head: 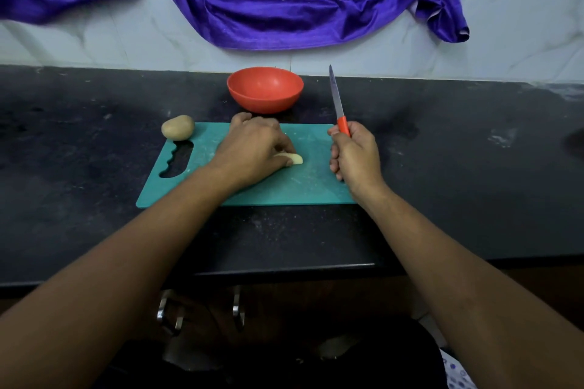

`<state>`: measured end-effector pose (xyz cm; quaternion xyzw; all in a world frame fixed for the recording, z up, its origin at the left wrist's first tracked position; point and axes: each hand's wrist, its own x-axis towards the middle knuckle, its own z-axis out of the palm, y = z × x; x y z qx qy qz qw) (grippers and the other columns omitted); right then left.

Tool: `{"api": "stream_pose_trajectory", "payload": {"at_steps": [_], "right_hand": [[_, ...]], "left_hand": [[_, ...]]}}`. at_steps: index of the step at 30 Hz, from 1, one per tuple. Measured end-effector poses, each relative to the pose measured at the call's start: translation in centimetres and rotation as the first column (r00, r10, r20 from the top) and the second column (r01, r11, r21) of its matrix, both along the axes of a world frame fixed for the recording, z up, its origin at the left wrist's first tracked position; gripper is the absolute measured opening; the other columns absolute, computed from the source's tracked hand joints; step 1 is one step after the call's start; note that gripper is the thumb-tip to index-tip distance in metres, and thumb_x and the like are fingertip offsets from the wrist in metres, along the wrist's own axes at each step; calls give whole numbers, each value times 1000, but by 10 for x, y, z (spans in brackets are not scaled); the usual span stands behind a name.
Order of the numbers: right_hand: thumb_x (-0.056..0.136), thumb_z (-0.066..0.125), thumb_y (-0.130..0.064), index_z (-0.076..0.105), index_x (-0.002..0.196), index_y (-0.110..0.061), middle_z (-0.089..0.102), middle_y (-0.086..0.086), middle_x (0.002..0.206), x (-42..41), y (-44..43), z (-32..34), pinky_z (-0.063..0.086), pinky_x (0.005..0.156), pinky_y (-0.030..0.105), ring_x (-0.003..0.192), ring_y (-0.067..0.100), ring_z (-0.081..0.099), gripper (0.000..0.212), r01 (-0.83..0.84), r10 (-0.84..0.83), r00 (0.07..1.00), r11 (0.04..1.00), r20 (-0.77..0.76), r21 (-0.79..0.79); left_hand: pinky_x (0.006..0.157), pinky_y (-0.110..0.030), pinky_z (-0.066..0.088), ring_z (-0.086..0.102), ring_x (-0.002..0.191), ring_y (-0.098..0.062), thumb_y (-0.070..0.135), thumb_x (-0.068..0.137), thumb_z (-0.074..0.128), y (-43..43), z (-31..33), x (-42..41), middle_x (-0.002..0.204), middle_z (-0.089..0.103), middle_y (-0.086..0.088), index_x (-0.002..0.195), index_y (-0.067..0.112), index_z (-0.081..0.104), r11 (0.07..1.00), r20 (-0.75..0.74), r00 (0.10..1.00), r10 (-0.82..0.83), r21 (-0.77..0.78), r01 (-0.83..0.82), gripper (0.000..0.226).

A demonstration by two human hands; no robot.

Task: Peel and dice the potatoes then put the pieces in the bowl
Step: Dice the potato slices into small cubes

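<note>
Potato piece (294,159): peeled, mid-board, fingers curled over it, probably steadying it for dicing.
Left grip (256,148): grasping the piece.
Right grip (355,153): at 3 o'clock, clenched round the knife (336,98), blade aimed at 12 o'clock, clear of fingers.
Cutting board (284,189): on the bench (94,167).
Whole potato (178,127): 10 o'clock, unpeeled.
Bowl (264,101): 12 o'clock, empty.

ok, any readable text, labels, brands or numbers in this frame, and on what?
None readable.
The bowl, cutting board, purple cloth and whole potato are plain.
The knife in the right hand shows no legible mark on its blade; the potato piece under the left hand has none either.
</note>
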<state>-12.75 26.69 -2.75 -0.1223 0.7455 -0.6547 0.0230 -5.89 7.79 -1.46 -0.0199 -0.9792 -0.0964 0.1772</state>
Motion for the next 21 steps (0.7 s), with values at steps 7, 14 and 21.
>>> {"api": "stream_pose_trajectory", "payload": {"at_steps": [7,14,21], "right_hand": [[105,51,-16,57,109,3,49,3,64,3,1,2,36,37,22,45,8,45,21,4,-4,1000,1000,-6,10],[104,54,-18,59,104,8,50,6,63,0,-1,1,34,37,22,44,11,47,27,1,-1,1000,999,-15,51],[99,53,-22,67,98,-23,69,5,81,1,6,5,57,57,42,63,22,65,14,-9,93,984,878,-153,479]], "left_hand": [[115,-43,22,56,111,-18,49,90,71,2,-1,-6,98,62,10,111,35,75,999,-42,998,48,-15,-48,26],[113,-46,28,62,100,-18,48,88,73,27,-11,-16,88,70,11,92,30,72,995,-160,983,87,66,-77,18],[114,-49,28,64,99,-20,58,88,68,19,-21,-10,82,74,11,97,30,77,986,-213,966,149,109,-128,31]]}}
